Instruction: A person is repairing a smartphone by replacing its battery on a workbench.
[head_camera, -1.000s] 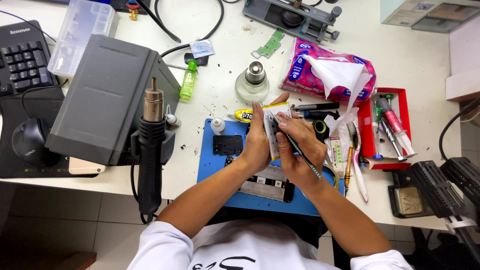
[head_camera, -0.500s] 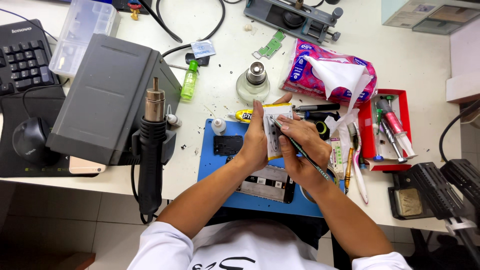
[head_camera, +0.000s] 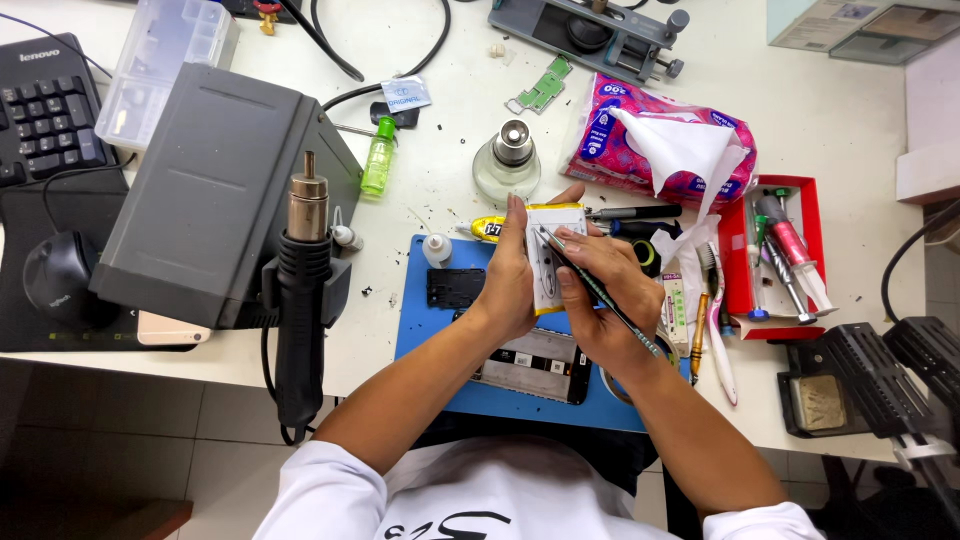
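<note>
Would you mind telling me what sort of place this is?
Most likely a phone repair bench: a hot-air rework station, a blue work mat with an opened phone, and a red tray of small tools.

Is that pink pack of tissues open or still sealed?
Open: a white tissue sticks up out of the top of the pink tissue pack on the table.

Tweezer tip (head_camera: 546, 236) slightly higher on the battery (head_camera: 553, 258) than before.
</note>
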